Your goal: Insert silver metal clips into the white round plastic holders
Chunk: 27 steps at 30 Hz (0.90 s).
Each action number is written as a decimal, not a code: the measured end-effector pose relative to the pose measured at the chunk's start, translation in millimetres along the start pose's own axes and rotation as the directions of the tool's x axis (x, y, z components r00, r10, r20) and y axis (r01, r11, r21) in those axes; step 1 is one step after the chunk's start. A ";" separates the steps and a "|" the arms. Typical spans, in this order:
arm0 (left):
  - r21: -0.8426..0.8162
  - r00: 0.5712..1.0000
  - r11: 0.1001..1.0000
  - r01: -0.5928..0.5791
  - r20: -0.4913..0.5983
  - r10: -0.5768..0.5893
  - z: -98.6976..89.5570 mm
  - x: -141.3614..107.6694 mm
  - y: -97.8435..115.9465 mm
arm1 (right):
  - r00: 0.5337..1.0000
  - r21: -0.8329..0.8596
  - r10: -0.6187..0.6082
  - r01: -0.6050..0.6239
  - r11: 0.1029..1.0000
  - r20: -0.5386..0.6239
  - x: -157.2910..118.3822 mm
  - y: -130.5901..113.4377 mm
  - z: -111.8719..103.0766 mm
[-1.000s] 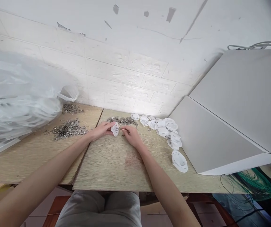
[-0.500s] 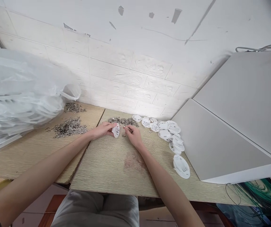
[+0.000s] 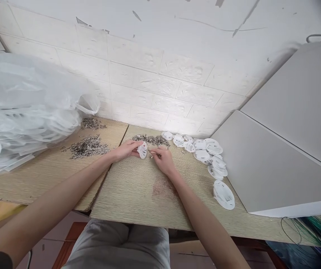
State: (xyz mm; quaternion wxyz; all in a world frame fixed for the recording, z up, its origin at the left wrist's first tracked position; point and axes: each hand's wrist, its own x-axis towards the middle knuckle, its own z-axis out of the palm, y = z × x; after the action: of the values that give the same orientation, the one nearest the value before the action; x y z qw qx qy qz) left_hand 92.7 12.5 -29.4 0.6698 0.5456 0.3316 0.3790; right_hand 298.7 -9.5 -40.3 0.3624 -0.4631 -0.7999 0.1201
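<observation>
My left hand (image 3: 127, 150) is closed on the edge of a round white plastic part (image 3: 142, 150), which it holds tilted up above the tabletop. Close on its right, my right hand (image 3: 162, 158) is pinched on small metal pieces (image 3: 157, 153), their exact kind too small to tell. The fingertips point at the slotted face of the white part. Just behind both hands lies a heap of small metal pieces (image 3: 152, 140). Part of the white part is covered by my left fingers.
Several white round parts (image 3: 216, 167) lie in a curved row on the right, beside a grey box-like panel (image 3: 250, 164). More metal pieces (image 3: 89, 146) are heaped on the left table. A large clear plastic bag (image 3: 31, 112) of white parts stands there. A brick-patterned wall (image 3: 149, 86) rises behind.
The view has shifted, so the table sits slightly further right. My right fingertips have come closer to the white part's face; the left hand keeps its hold.
</observation>
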 end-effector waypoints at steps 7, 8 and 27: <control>0.045 1.000 0.999 0.006 -0.006 -0.006 3.1 -3.4 5.0 | 0.999 -0.038 0.018 -0.017 0.999 0.029 -1.9 -2.6 -1.4; 0.058 1.000 0.998 0.006 -0.005 -0.006 3.5 -3.8 5.3 | 0.999 -0.044 0.022 -0.021 0.999 0.028 -2.0 -3.1 -1.7; 0.077 0.999 0.997 0.009 -0.035 -0.007 4.1 -3.0 2.6 | 0.999 -0.108 -0.009 0.014 0.994 0.050 -1.7 -0.9 -2.5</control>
State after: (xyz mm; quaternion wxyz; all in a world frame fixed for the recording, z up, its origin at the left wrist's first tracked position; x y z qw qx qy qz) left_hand 94.3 8.2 -26.1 0.6440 0.5631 0.3596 0.3725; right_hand 300.3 -11.7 -38.8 0.3175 -0.4742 -0.8166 0.0859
